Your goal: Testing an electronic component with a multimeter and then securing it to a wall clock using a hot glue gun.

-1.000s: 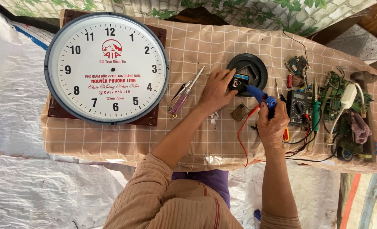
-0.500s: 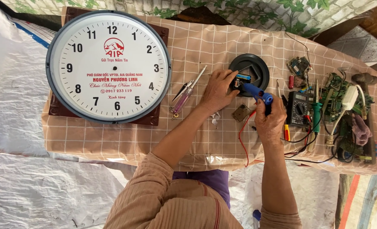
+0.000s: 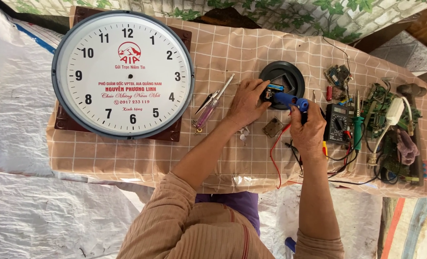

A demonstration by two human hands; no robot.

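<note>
Item 1, far left: round wall clock point(image 3: 123, 75), white dial, grey rim, lying face up on the checked cloth point(image 3: 223, 158). Keep your elbow off it.

Item 2, left of centre: thin screwdrivers and tweezers point(image 3: 212, 102), just left of your left hand. Leave them where they lie, within reach.

Item 3, centre: your left hand point(image 3: 248, 101), fingers closed on a small part with a blue-and-yellow cell point(image 3: 272, 89), held at the near-left edge of the black round housing point(image 3: 282, 78). Pin the part firmly so it cannot slide.

Item 4, right of centre: your right hand point(image 3: 309, 130), fingers wrapped tight round the blue-handled tool point(image 3: 290, 100), tip on the part. Keep the tip steady and light.

Item 5, right: multimeter point(image 3: 337, 123), red lead point(image 3: 276, 153), circuit boards point(image 3: 384, 108). Keep the wires out from under your wrist.
</note>
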